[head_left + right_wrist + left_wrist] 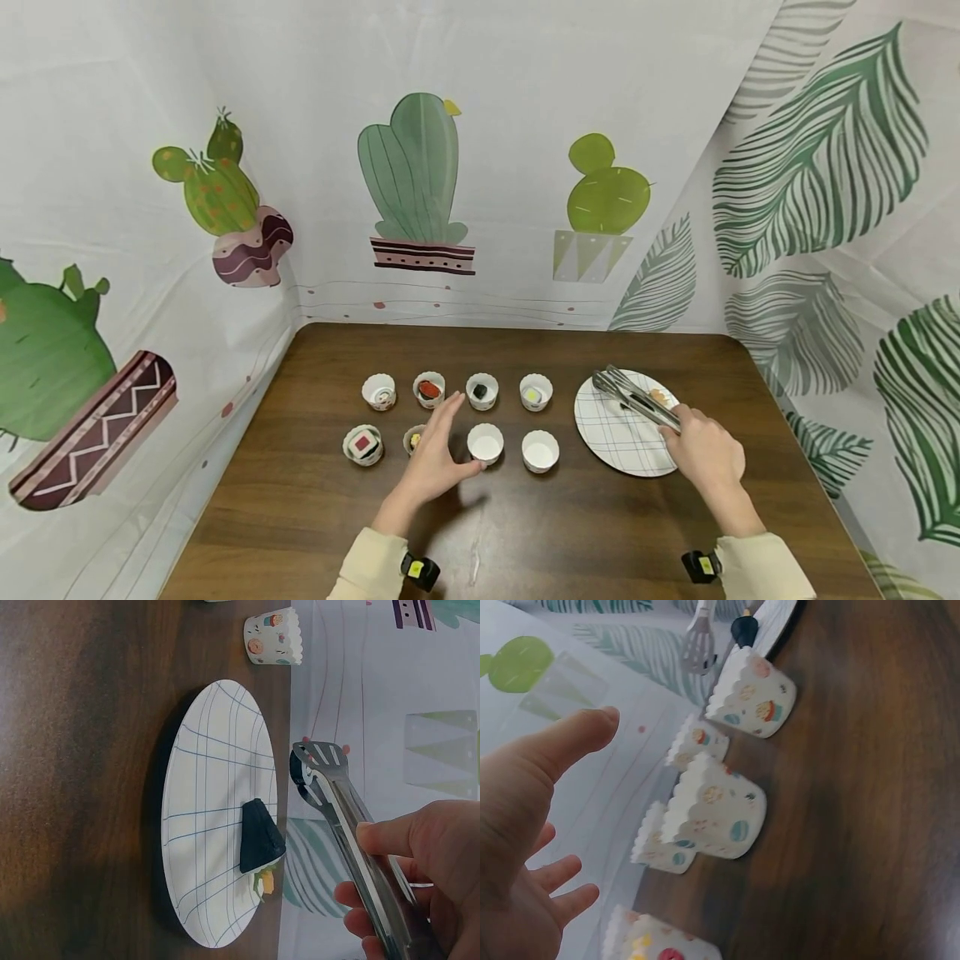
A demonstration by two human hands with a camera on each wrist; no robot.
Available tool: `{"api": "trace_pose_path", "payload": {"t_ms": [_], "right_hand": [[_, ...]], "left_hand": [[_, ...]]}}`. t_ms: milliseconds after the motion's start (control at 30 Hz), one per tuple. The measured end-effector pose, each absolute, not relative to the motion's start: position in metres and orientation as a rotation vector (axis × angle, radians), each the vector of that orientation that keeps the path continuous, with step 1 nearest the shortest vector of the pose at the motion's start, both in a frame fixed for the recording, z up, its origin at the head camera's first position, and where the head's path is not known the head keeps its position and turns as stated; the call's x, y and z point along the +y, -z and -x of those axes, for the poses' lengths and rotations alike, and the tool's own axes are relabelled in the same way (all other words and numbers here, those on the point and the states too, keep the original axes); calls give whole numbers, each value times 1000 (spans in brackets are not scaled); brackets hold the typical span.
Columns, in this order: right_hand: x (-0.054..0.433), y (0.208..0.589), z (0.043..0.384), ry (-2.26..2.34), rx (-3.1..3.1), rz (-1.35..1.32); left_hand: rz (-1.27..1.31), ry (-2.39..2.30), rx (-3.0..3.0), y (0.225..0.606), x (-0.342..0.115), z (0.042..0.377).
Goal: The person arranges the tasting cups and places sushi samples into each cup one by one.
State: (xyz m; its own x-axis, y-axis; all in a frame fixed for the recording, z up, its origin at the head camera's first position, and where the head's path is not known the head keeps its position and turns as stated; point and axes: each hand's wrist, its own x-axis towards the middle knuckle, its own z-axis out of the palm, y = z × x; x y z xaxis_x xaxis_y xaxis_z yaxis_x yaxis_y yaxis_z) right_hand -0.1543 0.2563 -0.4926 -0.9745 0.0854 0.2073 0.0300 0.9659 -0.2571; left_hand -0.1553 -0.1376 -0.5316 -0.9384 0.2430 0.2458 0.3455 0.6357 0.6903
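Note:
My left hand point(435, 467) hovers with fingers spread beside a scalloped white paper baking cup point(486, 444); whether the thumb touches it cannot be told. Its fingers partly cover a cup with something yellow point(415, 440). In the left wrist view, the thumb point(577, 742) stands apart from the printed cups. My right hand point(707, 448) grips metal tongs point(637, 400) above a round white plate point(611, 437) with blue lines. On that plate lies a dark wedge-shaped food piece point(261, 838) with a yellow and green filling. Something dark shows at the tong tips; its kind is unclear.
Behind stands a row of cups holding a pale item point(382, 398), a red one point(429, 390), a black one point(480, 391) and a yellow-white one point(533, 395). A cup point(363, 446) at front left holds a red-centred white piece. Another white cup point(540, 451) stands near the plate.

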Motion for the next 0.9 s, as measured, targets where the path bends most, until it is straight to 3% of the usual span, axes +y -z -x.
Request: {"api": "trace_pose_path", "payload": {"t_ms": [900], "right_hand": [[250, 493, 152, -403, -2829, 34]], "left_hand": [[404, 1114, -2746, 583, -107, 167]]}}
